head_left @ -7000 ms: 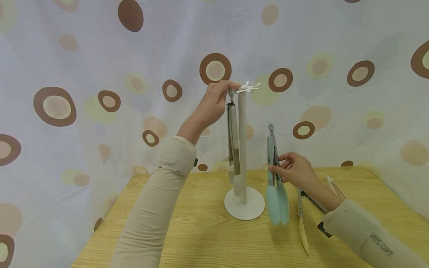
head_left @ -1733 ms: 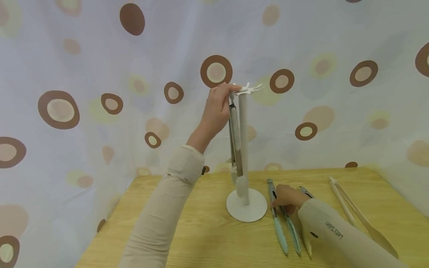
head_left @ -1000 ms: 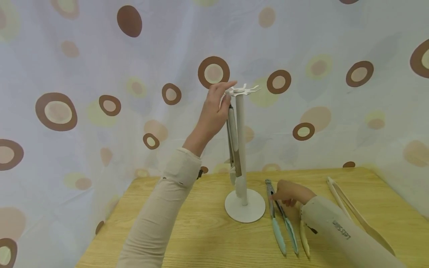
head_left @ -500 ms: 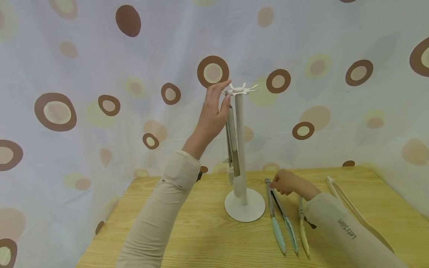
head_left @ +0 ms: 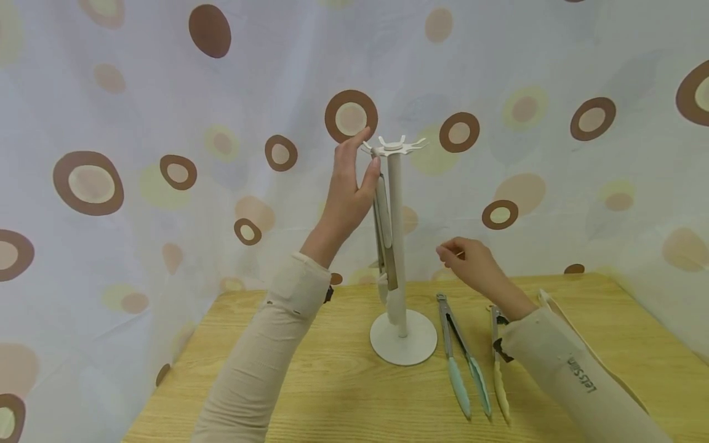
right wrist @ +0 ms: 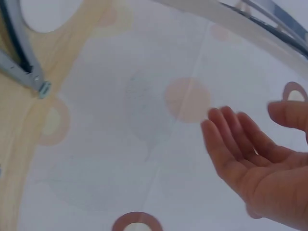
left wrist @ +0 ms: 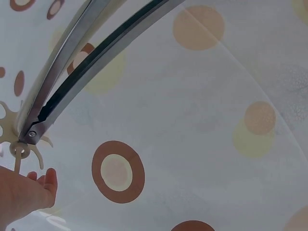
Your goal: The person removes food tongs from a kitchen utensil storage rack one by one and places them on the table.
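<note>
In the head view my left hand (head_left: 346, 194) is raised beside the top of a white hook stand (head_left: 396, 246), thumb and fingers spread apart. Metal tongs with pale grips (head_left: 384, 215) hang from a hook there; the left wrist view shows the tongs' hinge (left wrist: 32, 134) at the hook, with my fingers below it and nothing in them. My right hand (head_left: 476, 266) is lifted over the table, to the right of the stand, with loosely bent fingers and an empty palm in the right wrist view. Teal-tipped tongs (head_left: 458, 387) lie below it, spread apart on the table.
Yellow-tipped tongs (head_left: 501, 391) lie right of the teal ones, partly under my right sleeve. Long beige tongs (head_left: 549, 301) lie farther right, mostly hidden by the forearm. The stand's round base (head_left: 403, 351) sits on the wooden table (head_left: 321, 381). A patterned curtain (head_left: 277, 74) hangs behind.
My right hand had held the teal tongs upright, laid them on the table, let go and risen away. My left hand has drawn back leftward from the stand's top, fingers spreading.
</note>
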`<act>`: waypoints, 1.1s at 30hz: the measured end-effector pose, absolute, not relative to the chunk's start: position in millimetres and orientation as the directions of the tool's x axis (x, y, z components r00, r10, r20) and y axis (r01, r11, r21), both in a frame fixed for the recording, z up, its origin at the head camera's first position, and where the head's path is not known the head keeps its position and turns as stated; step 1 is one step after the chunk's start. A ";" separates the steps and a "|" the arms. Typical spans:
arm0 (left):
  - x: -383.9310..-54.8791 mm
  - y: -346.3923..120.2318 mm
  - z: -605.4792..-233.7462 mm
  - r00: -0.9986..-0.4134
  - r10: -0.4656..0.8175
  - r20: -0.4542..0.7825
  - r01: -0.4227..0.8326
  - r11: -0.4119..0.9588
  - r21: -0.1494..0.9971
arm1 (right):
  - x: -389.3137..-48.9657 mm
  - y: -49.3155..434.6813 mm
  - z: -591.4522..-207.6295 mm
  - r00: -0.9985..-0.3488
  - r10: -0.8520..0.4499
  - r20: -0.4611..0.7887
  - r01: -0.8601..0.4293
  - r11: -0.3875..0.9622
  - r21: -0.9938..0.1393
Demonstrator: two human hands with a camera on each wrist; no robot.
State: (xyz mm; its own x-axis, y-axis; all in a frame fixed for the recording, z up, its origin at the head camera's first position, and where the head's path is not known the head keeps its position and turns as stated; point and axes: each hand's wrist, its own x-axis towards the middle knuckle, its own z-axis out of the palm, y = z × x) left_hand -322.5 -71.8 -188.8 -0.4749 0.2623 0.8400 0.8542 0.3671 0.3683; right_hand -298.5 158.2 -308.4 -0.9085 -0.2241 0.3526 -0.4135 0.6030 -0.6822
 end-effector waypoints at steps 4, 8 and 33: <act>-319.9 -72.7 -191.5 -0.468 0.241 0.850 0.856 0.361 0.369 | -293.3 151.1 -294.6 -0.845 -0.129 0.519 -0.500 0.535 -0.681; -315.7 -74.2 -195.4 -0.472 0.212 0.856 0.855 0.347 0.385 | -289.0 145.0 -282.2 -0.760 -0.057 0.647 -0.592 0.472 -0.654; -313.7 -85.2 -239.9 -0.447 0.163 0.880 0.858 0.357 0.370 | -269.5 112.6 -212.0 -0.381 -0.033 0.924 -0.875 0.336 -0.348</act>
